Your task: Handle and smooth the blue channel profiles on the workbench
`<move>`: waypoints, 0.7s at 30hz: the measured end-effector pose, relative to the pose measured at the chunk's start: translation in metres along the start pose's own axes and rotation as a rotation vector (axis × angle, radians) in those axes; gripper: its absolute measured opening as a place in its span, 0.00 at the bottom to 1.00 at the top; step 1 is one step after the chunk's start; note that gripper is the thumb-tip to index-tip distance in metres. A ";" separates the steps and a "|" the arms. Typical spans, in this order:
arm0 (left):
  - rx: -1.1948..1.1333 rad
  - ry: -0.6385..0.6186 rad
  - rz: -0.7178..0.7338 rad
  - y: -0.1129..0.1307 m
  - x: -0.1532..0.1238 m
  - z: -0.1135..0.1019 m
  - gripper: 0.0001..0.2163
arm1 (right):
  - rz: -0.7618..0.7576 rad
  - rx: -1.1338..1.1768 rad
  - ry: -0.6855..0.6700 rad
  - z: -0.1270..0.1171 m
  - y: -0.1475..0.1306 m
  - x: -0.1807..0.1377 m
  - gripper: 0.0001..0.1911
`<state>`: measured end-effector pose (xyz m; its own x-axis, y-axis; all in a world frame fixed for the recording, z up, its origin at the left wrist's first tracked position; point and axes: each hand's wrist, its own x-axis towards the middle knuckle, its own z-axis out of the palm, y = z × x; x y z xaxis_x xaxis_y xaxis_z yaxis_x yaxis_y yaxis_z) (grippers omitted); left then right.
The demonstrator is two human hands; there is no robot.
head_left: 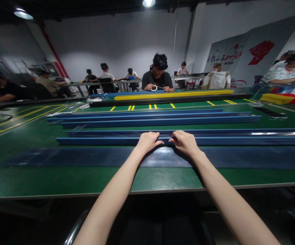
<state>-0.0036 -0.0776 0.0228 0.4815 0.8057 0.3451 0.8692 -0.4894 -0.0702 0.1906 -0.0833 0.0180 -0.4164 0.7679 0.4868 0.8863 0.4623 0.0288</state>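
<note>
A long blue channel strip (106, 141) lies across the green table in front of me, its raised edges running left to right. Both hands grip its near wall close to the middle, a short gap apart. My left hand (149, 140) curls its fingers over the top edge, with the thumb on the near side pointing right. My right hand (184, 141) is bent over the same edge, its thumb toward the left hand. Nearer to me, under my wrists, a flat clear plastic sheet (73, 157) stretches along the table.
Beyond lie more blue strips (160, 121), a yellow strip (175, 95) and a black strip (168, 100). A phone (270, 112) rests at the right, near yellow and red trays (277, 98). Across the table a person (157, 76) holds a white tape roll (154, 88). Others sit behind.
</note>
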 end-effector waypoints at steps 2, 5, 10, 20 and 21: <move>-0.003 -0.002 0.000 0.000 0.000 0.000 0.17 | 0.005 -0.012 -0.013 -0.001 0.000 0.001 0.12; 0.004 0.006 0.000 -0.001 0.000 0.001 0.17 | 0.021 -0.014 -0.018 -0.002 0.000 0.001 0.11; 0.013 0.028 0.008 -0.004 -0.002 0.001 0.17 | 0.064 -0.003 -0.010 -0.006 0.008 -0.003 0.11; 0.048 0.036 0.044 -0.002 -0.001 -0.003 0.15 | 0.183 -0.002 0.055 -0.010 0.028 -0.016 0.12; 0.052 0.035 0.044 -0.002 -0.001 -0.003 0.15 | 0.185 -0.003 0.058 -0.010 0.028 -0.016 0.12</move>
<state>-0.0059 -0.0784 0.0251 0.5159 0.7711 0.3732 0.8524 -0.5054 -0.1342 0.2239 -0.0872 0.0195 -0.2342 0.8127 0.5336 0.9471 0.3146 -0.0634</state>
